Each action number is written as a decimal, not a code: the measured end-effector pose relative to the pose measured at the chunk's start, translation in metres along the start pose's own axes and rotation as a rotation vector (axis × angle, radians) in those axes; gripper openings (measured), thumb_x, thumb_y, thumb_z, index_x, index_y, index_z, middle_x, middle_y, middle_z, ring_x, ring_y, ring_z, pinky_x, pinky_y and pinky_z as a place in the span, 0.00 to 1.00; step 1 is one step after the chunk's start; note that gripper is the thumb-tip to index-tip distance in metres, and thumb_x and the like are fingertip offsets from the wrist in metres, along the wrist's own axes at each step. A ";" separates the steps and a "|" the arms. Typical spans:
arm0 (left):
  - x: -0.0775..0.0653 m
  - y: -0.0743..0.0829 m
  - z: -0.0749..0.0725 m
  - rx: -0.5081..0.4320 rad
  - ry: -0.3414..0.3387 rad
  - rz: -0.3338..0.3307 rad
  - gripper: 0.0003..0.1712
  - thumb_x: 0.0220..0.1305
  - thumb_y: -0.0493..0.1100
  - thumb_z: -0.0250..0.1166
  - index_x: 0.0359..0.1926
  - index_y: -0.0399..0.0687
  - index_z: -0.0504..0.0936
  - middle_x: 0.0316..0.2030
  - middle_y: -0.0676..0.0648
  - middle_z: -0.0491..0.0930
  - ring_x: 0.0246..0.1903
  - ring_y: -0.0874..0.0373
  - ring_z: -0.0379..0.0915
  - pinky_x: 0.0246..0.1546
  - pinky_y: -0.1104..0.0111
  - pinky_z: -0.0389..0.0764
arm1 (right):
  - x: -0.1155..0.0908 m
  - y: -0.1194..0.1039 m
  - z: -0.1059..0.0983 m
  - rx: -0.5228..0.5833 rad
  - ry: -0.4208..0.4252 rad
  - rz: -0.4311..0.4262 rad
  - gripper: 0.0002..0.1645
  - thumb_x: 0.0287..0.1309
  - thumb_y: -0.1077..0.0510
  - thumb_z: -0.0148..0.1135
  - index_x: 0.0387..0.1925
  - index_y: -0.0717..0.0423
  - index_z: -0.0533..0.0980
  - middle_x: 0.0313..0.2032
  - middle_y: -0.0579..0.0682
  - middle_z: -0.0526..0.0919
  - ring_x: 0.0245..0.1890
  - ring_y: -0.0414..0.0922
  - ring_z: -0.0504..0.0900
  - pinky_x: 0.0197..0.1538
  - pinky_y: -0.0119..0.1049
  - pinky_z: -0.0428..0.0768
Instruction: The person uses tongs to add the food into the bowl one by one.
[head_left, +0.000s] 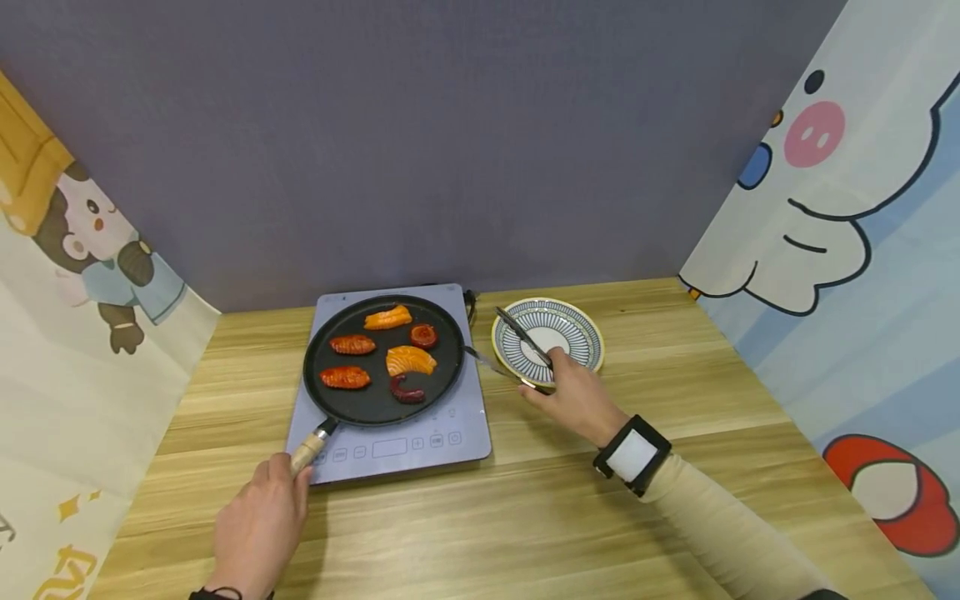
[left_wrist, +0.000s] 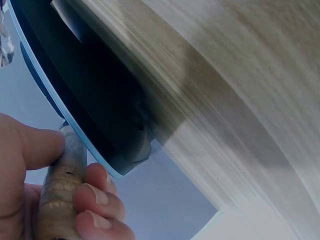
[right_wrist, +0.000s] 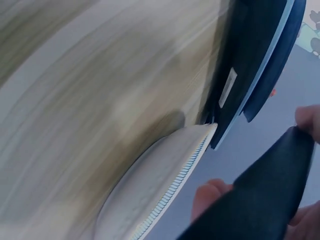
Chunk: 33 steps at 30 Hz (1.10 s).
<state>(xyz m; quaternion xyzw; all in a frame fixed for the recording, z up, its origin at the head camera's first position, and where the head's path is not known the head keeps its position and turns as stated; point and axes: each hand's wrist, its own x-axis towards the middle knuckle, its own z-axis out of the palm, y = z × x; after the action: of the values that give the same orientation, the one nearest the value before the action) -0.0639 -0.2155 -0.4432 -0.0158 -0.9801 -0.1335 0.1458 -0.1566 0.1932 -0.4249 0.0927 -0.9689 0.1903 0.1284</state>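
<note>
My left hand (head_left: 258,518) grips the wooden handle (head_left: 306,454) of a round black frying pan (head_left: 367,407); in the left wrist view, fingers and thumb wrap around this handle (left_wrist: 62,187). Lying apart in the pan are two orange salmon-like pieces (head_left: 411,360), two reddish wing-shaped pieces (head_left: 346,377), a round red piece (head_left: 423,336) and a dark curled tentacle-like piece (head_left: 407,390). My right hand (head_left: 576,402) holds dark tongs (head_left: 525,335) spread apart, with nothing between their tips. One tong arm crosses above a patterned plate (head_left: 581,333); the other points toward the pan's right rim.
The pan sits on a flat induction cooker (head_left: 465,433) with touch buttons along its front. A dark cable (head_left: 470,304) shows behind the cooker's right corner. Wooden tabletop (head_left: 480,533) runs around everything, with a grey panel (head_left: 480,150) behind and cartoon-printed sheets at both sides.
</note>
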 end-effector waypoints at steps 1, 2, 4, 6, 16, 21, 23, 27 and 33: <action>0.000 0.000 0.000 0.000 0.000 0.000 0.17 0.63 0.46 0.62 0.34 0.34 0.70 0.18 0.45 0.65 0.10 0.54 0.60 0.08 0.63 0.55 | 0.000 0.002 0.000 0.000 0.003 0.003 0.39 0.48 0.34 0.68 0.47 0.60 0.67 0.32 0.54 0.78 0.29 0.52 0.80 0.31 0.49 0.76; 0.000 0.000 0.000 0.000 -0.001 -0.002 0.17 0.63 0.46 0.62 0.34 0.34 0.70 0.18 0.45 0.65 0.10 0.54 0.60 0.08 0.63 0.55 | -0.001 0.004 0.000 0.004 0.001 0.007 0.40 0.49 0.34 0.68 0.47 0.60 0.66 0.32 0.54 0.78 0.29 0.52 0.80 0.31 0.49 0.76; 0.000 0.000 0.000 0.000 -0.008 -0.003 0.17 0.63 0.45 0.62 0.34 0.34 0.70 0.18 0.45 0.65 0.10 0.54 0.60 0.08 0.63 0.56 | -0.001 0.009 -0.002 0.006 -0.002 0.021 0.41 0.49 0.34 0.67 0.49 0.61 0.66 0.34 0.56 0.79 0.31 0.53 0.80 0.33 0.50 0.77; -0.001 0.000 0.000 -0.001 -0.017 -0.005 0.16 0.64 0.45 0.62 0.34 0.34 0.70 0.18 0.45 0.65 0.11 0.54 0.60 0.08 0.63 0.56 | -0.002 0.014 -0.004 0.005 -0.006 0.038 0.42 0.50 0.34 0.66 0.50 0.62 0.66 0.36 0.59 0.79 0.34 0.55 0.81 0.35 0.52 0.77; -0.001 0.000 0.000 -0.004 -0.024 -0.011 0.17 0.64 0.46 0.62 0.34 0.35 0.70 0.18 0.45 0.65 0.11 0.53 0.61 0.08 0.62 0.56 | -0.006 0.042 -0.013 -0.015 -0.030 0.107 0.50 0.51 0.32 0.64 0.58 0.67 0.63 0.43 0.67 0.79 0.38 0.59 0.82 0.37 0.53 0.78; -0.001 -0.001 -0.001 -0.009 -0.025 -0.008 0.17 0.65 0.46 0.62 0.35 0.34 0.70 0.19 0.45 0.66 0.11 0.52 0.62 0.08 0.61 0.57 | -0.008 0.052 -0.013 -0.033 -0.040 0.139 0.50 0.51 0.32 0.63 0.56 0.69 0.63 0.40 0.65 0.80 0.33 0.56 0.82 0.33 0.50 0.78; -0.001 -0.001 -0.001 -0.009 -0.025 -0.007 0.17 0.65 0.46 0.62 0.35 0.34 0.70 0.18 0.45 0.65 0.11 0.52 0.62 0.08 0.61 0.57 | -0.009 0.055 -0.013 -0.022 -0.053 0.151 0.49 0.52 0.32 0.63 0.56 0.70 0.63 0.39 0.66 0.80 0.33 0.56 0.81 0.32 0.49 0.78; -0.001 -0.001 0.000 -0.012 -0.010 -0.001 0.17 0.64 0.46 0.63 0.34 0.34 0.70 0.18 0.45 0.65 0.11 0.52 0.62 0.08 0.61 0.57 | -0.011 0.059 -0.013 -0.009 -0.071 0.181 0.48 0.53 0.32 0.62 0.54 0.70 0.63 0.40 0.68 0.79 0.33 0.56 0.81 0.31 0.49 0.77; -0.001 -0.002 0.001 -0.021 0.030 0.015 0.17 0.62 0.45 0.64 0.32 0.34 0.69 0.18 0.46 0.65 0.10 0.53 0.62 0.07 0.61 0.56 | -0.016 0.064 -0.013 -0.009 -0.102 0.231 0.48 0.52 0.29 0.60 0.51 0.69 0.63 0.32 0.62 0.77 0.24 0.51 0.76 0.22 0.42 0.71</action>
<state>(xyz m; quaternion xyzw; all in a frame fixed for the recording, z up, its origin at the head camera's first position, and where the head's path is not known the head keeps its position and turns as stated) -0.0629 -0.2174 -0.4449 -0.0230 -0.9762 -0.1430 0.1611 -0.1533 0.2592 -0.4396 -0.0107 -0.9792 0.1947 0.0565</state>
